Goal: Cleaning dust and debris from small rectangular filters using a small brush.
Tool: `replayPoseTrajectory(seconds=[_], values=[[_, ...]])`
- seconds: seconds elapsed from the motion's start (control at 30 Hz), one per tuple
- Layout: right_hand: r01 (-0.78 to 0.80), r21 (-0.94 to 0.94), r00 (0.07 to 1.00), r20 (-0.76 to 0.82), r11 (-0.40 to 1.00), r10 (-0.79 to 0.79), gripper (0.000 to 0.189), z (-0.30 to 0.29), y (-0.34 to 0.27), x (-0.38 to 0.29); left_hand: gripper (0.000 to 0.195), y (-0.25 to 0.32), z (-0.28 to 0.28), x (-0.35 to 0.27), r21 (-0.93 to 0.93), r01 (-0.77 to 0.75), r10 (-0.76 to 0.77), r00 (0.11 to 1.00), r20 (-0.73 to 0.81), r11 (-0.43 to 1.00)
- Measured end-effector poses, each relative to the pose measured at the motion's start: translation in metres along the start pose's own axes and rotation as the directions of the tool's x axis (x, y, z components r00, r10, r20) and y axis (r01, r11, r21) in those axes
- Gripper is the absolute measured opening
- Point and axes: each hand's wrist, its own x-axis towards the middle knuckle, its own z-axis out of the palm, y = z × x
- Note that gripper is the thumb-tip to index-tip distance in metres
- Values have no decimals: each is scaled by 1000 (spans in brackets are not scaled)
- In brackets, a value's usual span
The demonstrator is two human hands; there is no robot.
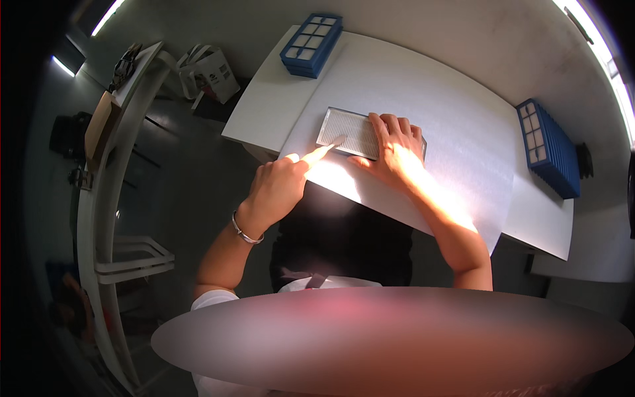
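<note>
A framed pleated filter (349, 130) with a white pleated face lies on the white sheet covering the middle of the table. My right hand (397, 149) spans the right part of this filter, fingers over the far edge and thumb at the near edge. From the left, my left hand (283, 183), with a silver bracelet at the wrist, points an extended index finger at the pleats near the filter's left end. A small pale, blade-like thing (339, 140) shows at that fingertip; what it is cannot be told. The left hand's other fingers are curled.
Blue-framed filters (311, 42) are stacked at the table's far left. A longer row of blue-framed filters (548, 149) stands at the right end. Beyond the table's left side are a printed bag (218, 79) and a shelf with a cardboard box (101, 126). Another person is at the lower left.
</note>
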Motion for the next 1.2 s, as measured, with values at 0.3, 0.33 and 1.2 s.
replayPoseTrajectory(seconds=[0.3,0.33,1.2], values=[[33,17,999,-37,999,-32,87,2,1,0,23,-27,-8,13,-275,-56,40,997,-65,960],[32,13,999,-32,999,-32,87,2,1,0,29,-29,-6,22,-283,-76,51,994,-94,956],[-28,-55,998,46,998,30,90,-2,-1,1,39,-22,-6,-2,-7,53,-53,997,55,999]])
